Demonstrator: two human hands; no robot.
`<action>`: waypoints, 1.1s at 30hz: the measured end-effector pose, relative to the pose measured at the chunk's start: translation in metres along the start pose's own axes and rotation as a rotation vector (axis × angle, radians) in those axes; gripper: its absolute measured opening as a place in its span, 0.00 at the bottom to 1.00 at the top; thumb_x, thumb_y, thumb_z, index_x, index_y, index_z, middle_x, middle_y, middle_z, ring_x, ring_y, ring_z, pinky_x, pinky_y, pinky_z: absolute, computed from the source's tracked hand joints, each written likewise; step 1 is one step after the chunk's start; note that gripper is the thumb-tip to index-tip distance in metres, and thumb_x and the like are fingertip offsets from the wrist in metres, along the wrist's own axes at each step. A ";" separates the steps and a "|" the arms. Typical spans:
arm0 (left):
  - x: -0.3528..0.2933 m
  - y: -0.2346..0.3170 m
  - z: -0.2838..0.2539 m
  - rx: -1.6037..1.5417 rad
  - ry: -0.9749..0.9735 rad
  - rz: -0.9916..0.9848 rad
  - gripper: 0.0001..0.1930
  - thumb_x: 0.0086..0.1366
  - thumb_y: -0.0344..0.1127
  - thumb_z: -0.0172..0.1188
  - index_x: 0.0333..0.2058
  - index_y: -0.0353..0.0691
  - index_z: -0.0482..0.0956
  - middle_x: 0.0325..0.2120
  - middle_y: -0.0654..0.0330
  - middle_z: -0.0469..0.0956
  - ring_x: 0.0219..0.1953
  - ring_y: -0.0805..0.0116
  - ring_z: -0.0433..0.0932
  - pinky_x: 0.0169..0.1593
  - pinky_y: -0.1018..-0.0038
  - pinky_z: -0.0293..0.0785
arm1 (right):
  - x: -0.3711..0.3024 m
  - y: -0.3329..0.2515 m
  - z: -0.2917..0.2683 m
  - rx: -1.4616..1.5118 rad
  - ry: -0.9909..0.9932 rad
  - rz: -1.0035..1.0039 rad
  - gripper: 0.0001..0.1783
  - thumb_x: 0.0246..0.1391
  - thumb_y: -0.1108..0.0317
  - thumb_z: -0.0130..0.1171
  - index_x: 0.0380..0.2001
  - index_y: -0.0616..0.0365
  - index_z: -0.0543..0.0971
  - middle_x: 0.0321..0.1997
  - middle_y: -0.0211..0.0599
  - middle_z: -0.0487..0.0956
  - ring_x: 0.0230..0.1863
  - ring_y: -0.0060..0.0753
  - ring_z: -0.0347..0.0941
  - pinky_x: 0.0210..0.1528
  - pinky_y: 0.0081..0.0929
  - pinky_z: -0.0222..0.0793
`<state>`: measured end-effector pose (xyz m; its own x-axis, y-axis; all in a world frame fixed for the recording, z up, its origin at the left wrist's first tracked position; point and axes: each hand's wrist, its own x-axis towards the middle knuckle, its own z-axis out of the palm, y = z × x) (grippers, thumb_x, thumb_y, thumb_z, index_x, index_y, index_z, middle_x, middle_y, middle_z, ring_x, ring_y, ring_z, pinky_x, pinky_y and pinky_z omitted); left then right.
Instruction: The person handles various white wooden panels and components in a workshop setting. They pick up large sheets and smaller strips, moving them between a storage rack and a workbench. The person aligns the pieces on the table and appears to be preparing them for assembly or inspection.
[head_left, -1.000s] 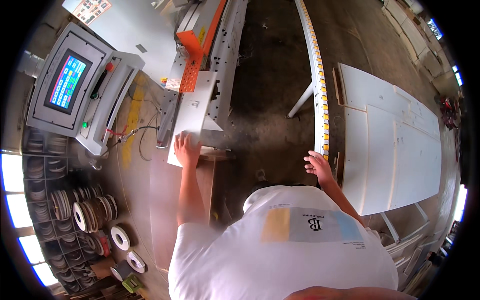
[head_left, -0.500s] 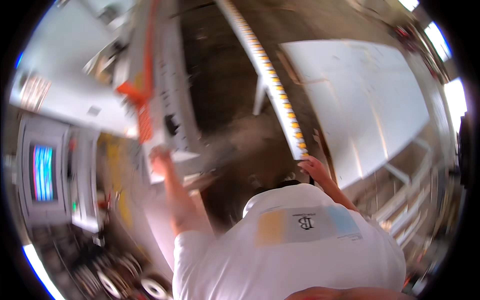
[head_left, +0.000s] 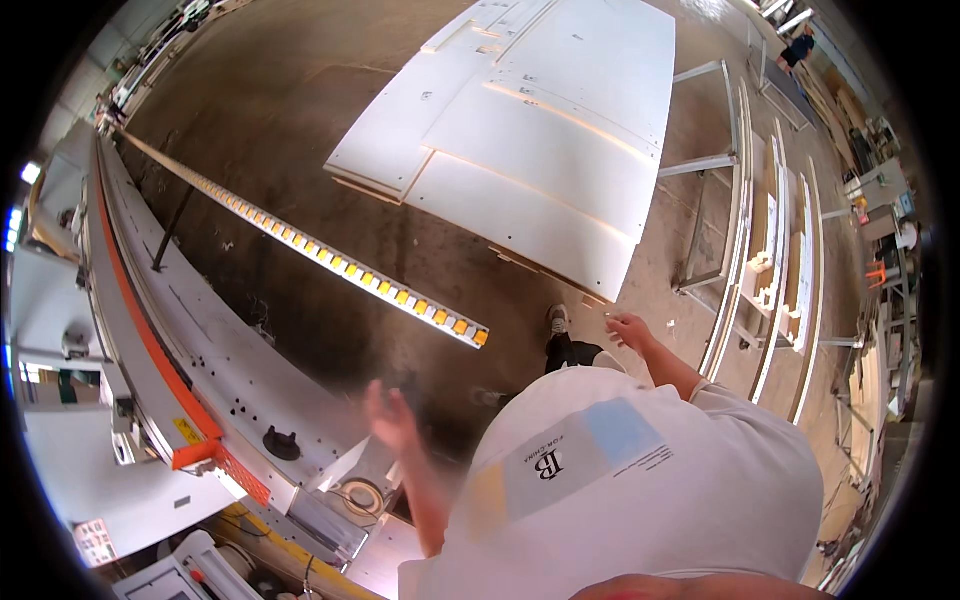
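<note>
My left hand, slightly smeared by motion, is raised with fingers apart and holds nothing I can see. It is nearest the end of a long machine with a pale bed and an orange strip, and a roller rail with yellow rollers runs beyond it. My right hand hangs out to the right with loosely bent fingers, open and apart from everything. Just beyond that hand lies the near corner of a stack of white panels.
Metal racks with long strips stand on the right. A black knob-like part sits on the machine bed, near an orange perforated guard. A thin dark post supports the rail. Another person stands far off at the upper right.
My view has swung right, bringing the panel stack to the middle. My left hand has come away from the machine's end, and my right hand from the near end of the roller rail.
</note>
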<state>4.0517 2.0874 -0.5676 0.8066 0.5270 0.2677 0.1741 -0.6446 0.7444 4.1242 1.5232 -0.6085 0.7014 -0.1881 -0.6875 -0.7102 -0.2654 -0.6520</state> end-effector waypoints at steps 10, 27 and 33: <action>0.026 0.133 0.165 0.368 -0.292 0.348 0.23 0.62 0.38 0.62 0.56 0.40 0.76 0.60 0.54 0.74 0.65 0.49 0.68 0.69 0.53 0.57 | 0.159 0.015 -0.086 -0.387 0.109 -0.157 0.26 0.54 0.45 0.62 0.47 0.53 0.82 0.42 0.41 0.85 0.41 0.40 0.81 0.44 0.36 0.75; 0.028 0.164 0.198 0.984 -0.540 0.225 0.16 0.58 0.31 0.57 0.46 0.45 0.81 0.58 0.59 0.72 0.69 0.46 0.59 0.72 0.42 0.51 | 0.520 -0.294 -0.295 -0.933 0.462 -0.292 0.64 0.40 0.36 0.71 0.73 0.55 0.54 0.76 0.44 0.59 0.75 0.44 0.56 0.71 0.41 0.60; 0.036 0.168 0.204 1.016 -0.564 0.293 0.16 0.56 0.28 0.56 0.44 0.43 0.80 0.56 0.55 0.71 0.68 0.42 0.58 0.69 0.38 0.53 | 0.569 -0.298 -0.339 -1.176 0.380 -0.129 0.77 0.29 0.31 0.73 0.76 0.57 0.45 0.81 0.45 0.43 0.81 0.43 0.40 0.76 0.47 0.48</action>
<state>4.2249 1.8848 -0.5580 0.9798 0.1339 -0.1486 0.1043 -0.9759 -0.1915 4.7554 1.1741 -0.6972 0.8743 -0.3074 -0.3756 -0.2877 -0.9515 0.1091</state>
